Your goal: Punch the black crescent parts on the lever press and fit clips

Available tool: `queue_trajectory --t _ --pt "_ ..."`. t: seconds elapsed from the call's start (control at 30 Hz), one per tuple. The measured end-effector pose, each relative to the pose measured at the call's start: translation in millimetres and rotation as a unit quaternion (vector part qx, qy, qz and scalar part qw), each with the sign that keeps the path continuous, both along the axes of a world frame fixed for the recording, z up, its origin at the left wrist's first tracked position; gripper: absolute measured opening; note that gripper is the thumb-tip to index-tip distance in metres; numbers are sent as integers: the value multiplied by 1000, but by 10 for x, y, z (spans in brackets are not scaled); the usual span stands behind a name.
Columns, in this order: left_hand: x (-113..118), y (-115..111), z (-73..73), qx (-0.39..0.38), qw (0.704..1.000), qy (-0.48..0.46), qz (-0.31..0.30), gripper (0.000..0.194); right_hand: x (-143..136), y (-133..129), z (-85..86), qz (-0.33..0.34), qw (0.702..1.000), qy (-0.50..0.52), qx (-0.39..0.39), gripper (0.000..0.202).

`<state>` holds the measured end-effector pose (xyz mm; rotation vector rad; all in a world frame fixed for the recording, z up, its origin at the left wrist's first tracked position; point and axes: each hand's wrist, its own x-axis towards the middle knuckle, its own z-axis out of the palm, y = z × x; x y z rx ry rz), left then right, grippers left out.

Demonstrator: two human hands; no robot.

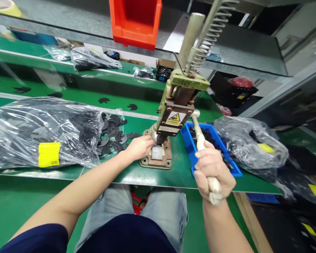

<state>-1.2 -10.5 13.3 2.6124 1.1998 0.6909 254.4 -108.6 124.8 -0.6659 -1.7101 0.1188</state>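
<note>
A green hand press (177, 102) with a warning label stands on the bench in front of me. My right hand (213, 170) is wrapped round its lever handle (199, 135), which is pulled down toward me. My left hand (142, 147) reaches in under the ram, fingertips pinched together beside the pale block (157, 152) on the press base (155, 163). Whatever sits between those fingers is hidden by the fingers and the ram. Left of the press lie loose black curved parts (113, 131), spilling from the mouth of a clear plastic bag (55, 130) with a yellow label.
Right of the press is a blue bin (189, 154) with black parts, and beyond it another plastic bag (252, 140). An orange bin (137, 38) rests on the shelf above. Behind the bench, black parts (132, 106) are spaced along a green belt (89, 88).
</note>
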Motion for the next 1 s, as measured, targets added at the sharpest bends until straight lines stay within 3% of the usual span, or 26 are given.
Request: queue_trajectory --t 0.07,0.17,0.33,0.43,0.5,0.63,0.8,1.0 --pt "-1 -1 31 -7 1000 2 -5 30 18 -22 -162 -10 1000 3 12 16" --pt "-146 63 121 -21 999 22 14 29 54 -12 -252 0 1000 5 19 12" --pt "-806 347 230 -54 979 129 150 24 85 -12 -273 2 999 -10 36 7" --pt "-1076 514 181 -102 965 173 171 30 31 -11 -309 -4 999 28 41 12" --pt "-1085 585 125 -110 963 191 157 37 -19 -6 -323 -11 998 53 44 14" --pt "-862 670 51 -108 959 235 112 48 -79 -10 -309 -22 996 73 39 15" --pt "-689 733 34 -69 957 269 81 35 -92 -13 -291 -23 997 63 44 15" --pt "-761 663 117 -48 971 217 86 32 -127 11 -322 -23 994 92 53 17"
